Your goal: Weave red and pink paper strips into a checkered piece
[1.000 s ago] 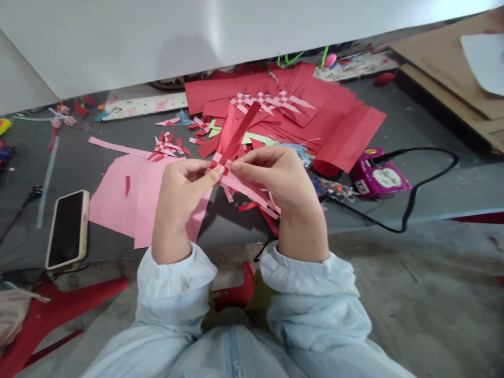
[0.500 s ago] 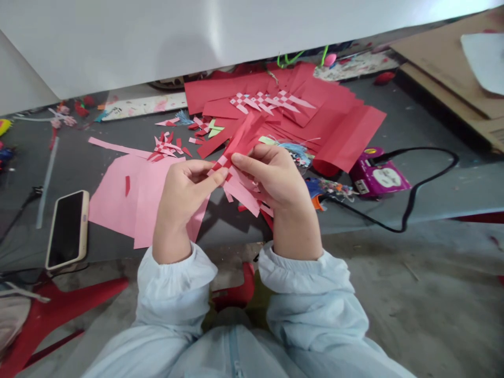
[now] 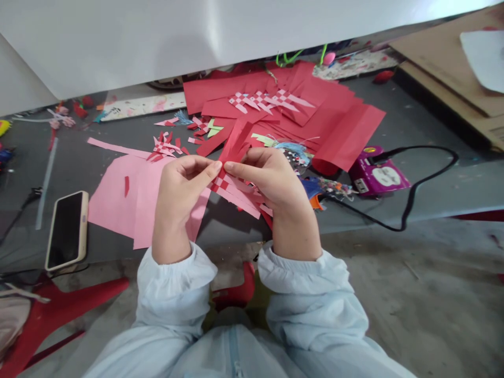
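My left hand [image 3: 179,197] and my right hand [image 3: 271,181] meet above the near edge of a grey table [image 3: 394,131]. Between their fingertips is a small woven piece of red and pink paper strips [image 3: 232,184]. Both hands pinch it, the left at its left corner, the right from above. Loose pink strips trail down to the right under my right hand. Red strips stick up behind the fingers.
Pink paper sheets [image 3: 122,197] lie left of my hands, a phone [image 3: 66,228] further left. Red paper sheets [image 3: 334,121] with finished woven pieces [image 3: 268,100] lie behind. A purple device [image 3: 378,176] with a black cable [image 3: 413,194] sits right. Cardboard [image 3: 444,63] lies far right.
The woven piece has been turned and lowered: the red strips that stood up high now lie lower. My right hand has shifted slightly left and down.
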A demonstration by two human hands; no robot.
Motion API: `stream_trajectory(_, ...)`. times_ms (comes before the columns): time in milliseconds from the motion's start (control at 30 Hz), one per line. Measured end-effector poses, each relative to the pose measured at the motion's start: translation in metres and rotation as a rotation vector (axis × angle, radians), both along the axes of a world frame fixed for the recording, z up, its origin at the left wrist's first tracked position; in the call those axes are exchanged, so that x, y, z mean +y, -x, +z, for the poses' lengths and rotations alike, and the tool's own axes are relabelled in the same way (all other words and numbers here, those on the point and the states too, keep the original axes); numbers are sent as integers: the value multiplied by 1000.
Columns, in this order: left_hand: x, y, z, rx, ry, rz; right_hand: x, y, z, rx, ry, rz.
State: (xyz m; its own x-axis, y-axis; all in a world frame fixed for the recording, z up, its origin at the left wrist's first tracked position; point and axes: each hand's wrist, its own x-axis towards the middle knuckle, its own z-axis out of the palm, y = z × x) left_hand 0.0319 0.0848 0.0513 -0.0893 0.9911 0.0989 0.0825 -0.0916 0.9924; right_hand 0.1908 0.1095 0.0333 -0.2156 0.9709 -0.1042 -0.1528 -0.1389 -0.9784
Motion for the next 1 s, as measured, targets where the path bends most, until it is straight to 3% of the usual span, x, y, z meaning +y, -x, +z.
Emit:
stream_trajectory(300, 0, 1, -5, 64, 15, 93, -1, 1, 2, 67, 14, -29)
stream_trajectory(567, 2, 2, -7, 51, 20, 72, 0, -1, -2, 159, 15, -65)
stream_trajectory(867, -2, 0, 2, 53, -4, 0, -1, -1, 0, 48, 12, -39)
stream_trajectory(1000, -3, -1, 2, 68, 9, 5, -1, 2, 0, 141, 5, -35)
